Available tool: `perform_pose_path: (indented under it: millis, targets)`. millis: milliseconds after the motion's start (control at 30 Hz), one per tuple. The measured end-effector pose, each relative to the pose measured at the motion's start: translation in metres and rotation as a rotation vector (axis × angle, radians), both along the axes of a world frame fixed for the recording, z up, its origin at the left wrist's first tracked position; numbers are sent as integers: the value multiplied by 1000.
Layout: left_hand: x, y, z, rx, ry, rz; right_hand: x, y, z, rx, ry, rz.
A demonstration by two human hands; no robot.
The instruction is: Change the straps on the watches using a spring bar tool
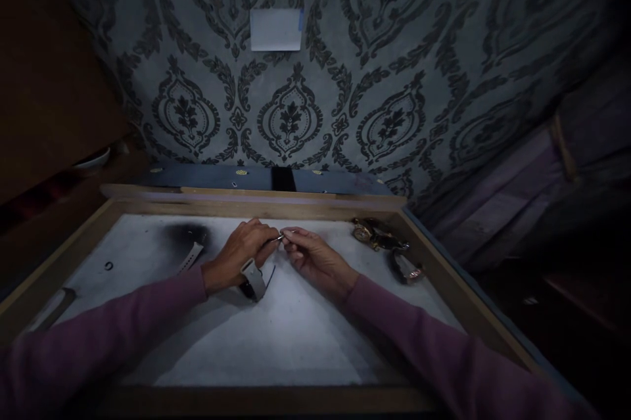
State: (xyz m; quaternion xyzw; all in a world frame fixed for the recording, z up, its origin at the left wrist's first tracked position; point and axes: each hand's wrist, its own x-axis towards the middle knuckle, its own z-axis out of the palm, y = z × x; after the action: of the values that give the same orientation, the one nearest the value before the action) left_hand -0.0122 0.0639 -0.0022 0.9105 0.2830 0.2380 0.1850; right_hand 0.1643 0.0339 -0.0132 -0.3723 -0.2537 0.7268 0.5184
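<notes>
My left hand [249, 246] and my right hand [310, 256] meet over the middle of a white-bottomed wooden tray [290, 211]. Both are closed, fingertips pinched around a small, slim, shiny metal piece [280, 237]; its exact kind is too small to make out. A watch with a light grey strap [254, 279] is just below my left wrist; whether it hangs from the hand or rests on the tray, I cannot tell. From beside it a thin dark strip [270, 277] sticks up. Left of my left hand lies a pale watch strap [191, 257].
Several wristwatches [377, 236] lie in the tray's right back corner, with another watch [407, 269] nearer. A small black ring-like piece [108, 266] and a curved band [58, 308] are at the left. A patterned wall [290, 121] rises behind; a purple curtain [522, 177] hangs right.
</notes>
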Motion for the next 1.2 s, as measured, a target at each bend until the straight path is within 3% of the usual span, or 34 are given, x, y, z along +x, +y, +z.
perform_pose_path:
  millis: [200,567,1200]
  targets:
    - [-5,-3,2,-3,-8,44,1,-1,0,-2,5,-10]
    - [-30,-21,5,142,398,-53,2,19,-18,157,-295,-167]
    - [-30,-14,1,129,371,-73,-2,32,-29,346,-655,-143]
